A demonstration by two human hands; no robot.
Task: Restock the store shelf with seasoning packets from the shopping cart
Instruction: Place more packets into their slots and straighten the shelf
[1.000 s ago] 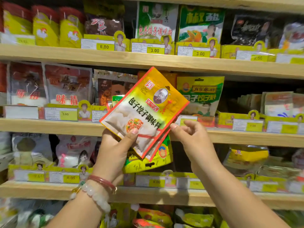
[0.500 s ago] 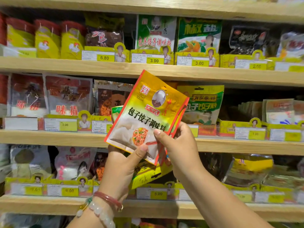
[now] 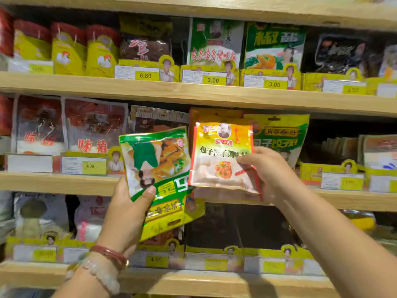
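Orange-yellow dumpling seasoning packet (image 3: pixel 223 157) upright in right hand (image 3: pixel 268 171), pinched at its right edge, just in front of matching orange stock (image 3: pixel 214 114) on middle shelf (image 3: pixel 53 182). Left hand (image 3: pixel 126 209) gripping upside-down green-yellow packets (image 3: pixel 156 164), lower left of slot. Right hand nearer; slot straight behind packet.

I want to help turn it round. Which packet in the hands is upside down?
The green packet in the left hand: its printed figure stands head down. The orange packet in the right hand reads upright.
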